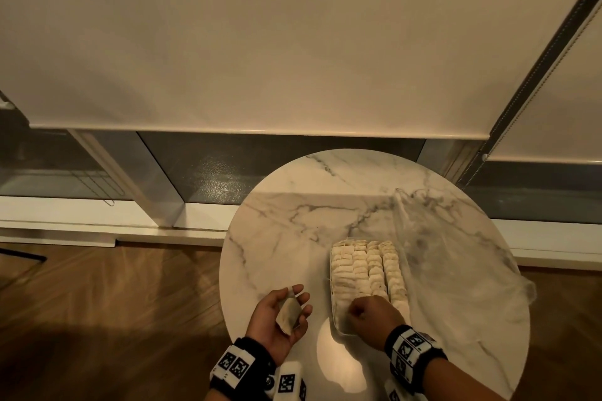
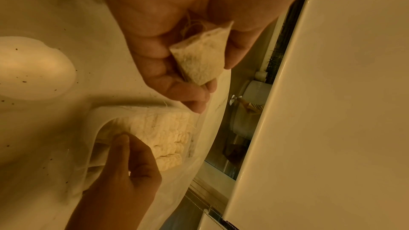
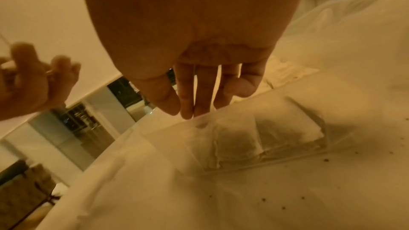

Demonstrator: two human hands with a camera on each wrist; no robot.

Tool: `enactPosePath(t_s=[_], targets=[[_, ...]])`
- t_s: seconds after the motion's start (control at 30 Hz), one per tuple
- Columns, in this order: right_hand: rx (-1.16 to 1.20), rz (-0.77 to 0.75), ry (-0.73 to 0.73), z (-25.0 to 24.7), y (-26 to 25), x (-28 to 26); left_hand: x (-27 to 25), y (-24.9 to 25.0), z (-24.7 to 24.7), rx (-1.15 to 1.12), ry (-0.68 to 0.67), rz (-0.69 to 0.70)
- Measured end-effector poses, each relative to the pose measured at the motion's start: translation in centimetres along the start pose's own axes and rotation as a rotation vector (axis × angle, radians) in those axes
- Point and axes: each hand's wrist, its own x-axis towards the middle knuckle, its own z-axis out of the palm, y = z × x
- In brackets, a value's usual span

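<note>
The left hand (image 1: 266,314) lies palm up over the near edge of the table (image 1: 293,221). It holds a tea bag (image 1: 288,314), fingers loosely curled beneath it and the thumb against its side. Just beside it, the right hand (image 1: 371,314) points down into the near end of a clear tray (image 1: 336,322). Its fingers (image 3: 188,97) are straight and pressed together, and I cannot tell whether they pinch anything. Rows of tea bags (image 1: 365,267) fill the tray beyond. Crumpled plastic wrap (image 1: 456,264) spreads to the right, and a window blind (image 1: 260,42) hangs farthest off.
</note>
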Motion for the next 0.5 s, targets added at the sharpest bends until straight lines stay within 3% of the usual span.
enactPosePath(t_s=[0.3,0.5], targets=[[-0.085,-0.092,-0.125,1.8,0.7,0.6,-0.1,-0.6,0.9,-0.055,-0.062,-0.007],[0.046,-0.161,-0.011,0.5,0.9,0.1,-0.1,-1.2,1.7,-0.059,-0.082,0.029]])
